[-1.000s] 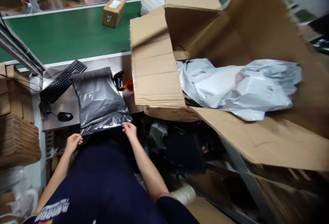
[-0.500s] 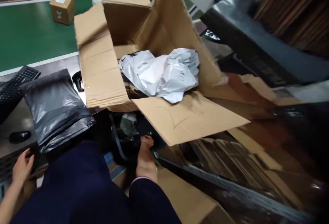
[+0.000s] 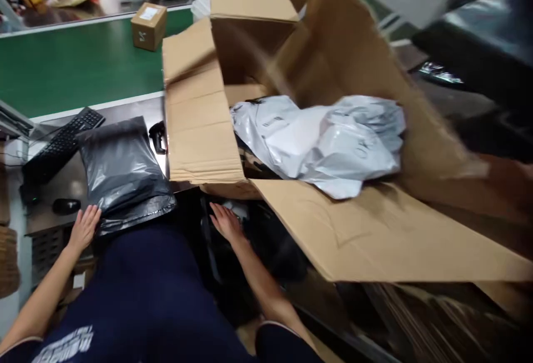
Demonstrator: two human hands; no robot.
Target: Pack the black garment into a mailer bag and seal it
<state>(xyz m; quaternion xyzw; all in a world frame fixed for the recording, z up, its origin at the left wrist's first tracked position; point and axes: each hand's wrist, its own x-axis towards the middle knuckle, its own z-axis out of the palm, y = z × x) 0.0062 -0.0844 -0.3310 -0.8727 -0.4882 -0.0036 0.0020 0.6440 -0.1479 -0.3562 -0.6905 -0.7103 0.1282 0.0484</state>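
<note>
My left hand (image 3: pixel 85 226) is open, fingers spread, at the lower left edge of a black plastic mailer bag (image 3: pixel 127 166) that lies on the metal table. Whether it touches the bag I cannot tell. Below the front of a large open cardboard box (image 3: pixel 204 113), my right hand (image 3: pixel 226 222) is open with nothing in it, above a dark bin. A crumpled white plastic mailer bag (image 3: pixel 320 135) lies in the box, over its front side. Something camouflage-patterned shows partly under that white bag.
A black keyboard (image 3: pixel 62 141) and a black mouse (image 3: pixel 66 206) are left of the black bag; a black handheld device (image 3: pixel 157 136) stands beside the box. Behind runs a green conveyor belt (image 3: pixel 83 69) carrying a small carton (image 3: pixel 149 27). Box flaps jut out at front right.
The view has shifted, so the table and box appear farther right. My left hand has come up beside the black bag. My right hand has moved forward and left, its fingers now spread.
</note>
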